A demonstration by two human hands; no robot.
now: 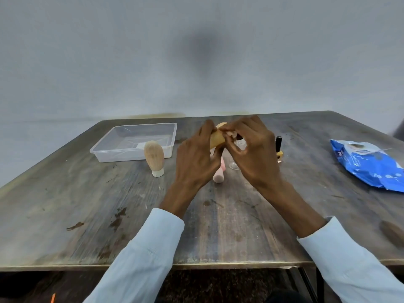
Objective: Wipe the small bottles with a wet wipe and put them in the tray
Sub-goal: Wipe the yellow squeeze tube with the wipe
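My left hand (pixel 197 158) grips a small tan bottle (pixel 216 139), raised above the table centre. My right hand (pixel 253 149) pinches at the bottle's top end, where something pale shows between the fingertips; I cannot tell if it is a wipe or the cap. The clear plastic tray (pixel 105 155) lies to the far left and holds no bottles. A beige tube bottle (pixel 154 157) stands on its white cap just in front of the tray. A pink bottle (pixel 219 177) lies flat under my hands. A yellow nail-polish bottle (pixel 279 149) with a black cap stands right of my right hand.
A blue wet-wipe pack (pixel 369 169) lies at the table's right side. A small clear glass bottle (pixel 235 166) stands partly hidden behind my right hand. The worn wooden table (pixel 109 215) ends close to my body; a plain wall rises behind it.
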